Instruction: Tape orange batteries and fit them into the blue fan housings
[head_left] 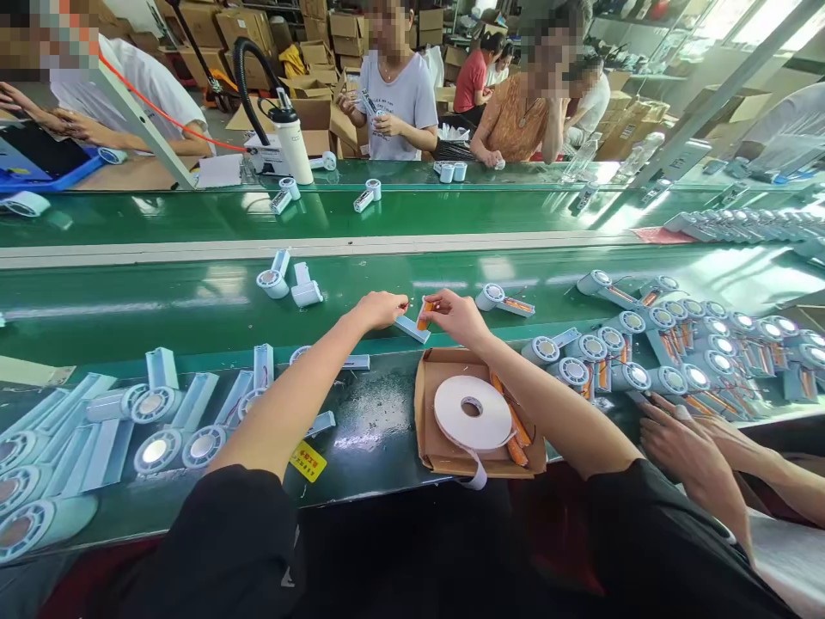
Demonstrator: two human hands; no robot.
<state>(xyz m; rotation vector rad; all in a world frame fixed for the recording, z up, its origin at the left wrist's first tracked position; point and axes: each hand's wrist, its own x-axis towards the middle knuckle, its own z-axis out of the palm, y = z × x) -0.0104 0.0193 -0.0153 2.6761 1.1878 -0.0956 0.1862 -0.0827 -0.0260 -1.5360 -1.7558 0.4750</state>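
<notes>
Both my arms reach out over the green conveyor belt (pixel 193 301). My left hand (pixel 380 308) is closed in a pinch beside a pale blue fan handle part (pixel 411 327). My right hand (pixel 456 315) pinches the orange battery (pixel 424 313) that sits in that part. Just below my hands lies a shallow cardboard tray (pixel 430 447) holding a white tape roll (pixel 472 413) and a few orange batteries (pixel 516 430). What my left fingertips hold is too small to make out.
Pale blue fan shells (pixel 155 430) lie in a heap at the lower left, and wired fan units (pixel 676 352) crowd the right. A neighbour's hands (pixel 683 447) rest at the lower right. Across the belt, several people work near a white bottle (pixel 293 142) and cardboard boxes.
</notes>
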